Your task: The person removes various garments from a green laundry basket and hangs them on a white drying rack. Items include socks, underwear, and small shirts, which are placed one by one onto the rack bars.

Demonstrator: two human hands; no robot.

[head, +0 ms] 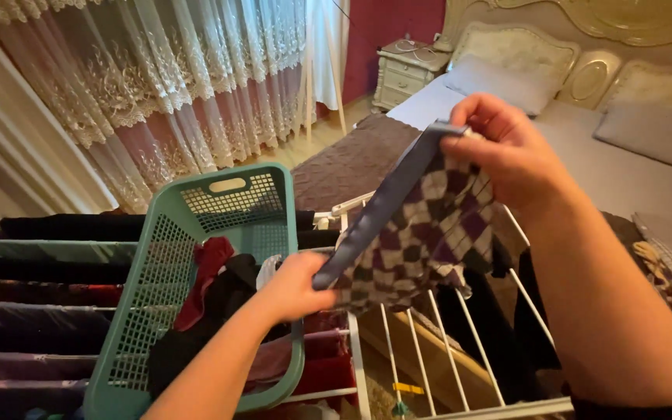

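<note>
Checkered garment [421,233] stretched between both hands' grip.

The laundry basket [196,257] stands tilted on the drying rack [445,342], its raised wall and heaped clothes blocking the way on the left. Dark garments [56,272] cover the rack's left rails. To the right, bare white bars leave open gaps between them. Above the rack, toward the bed [624,171], the air is open.
</note>
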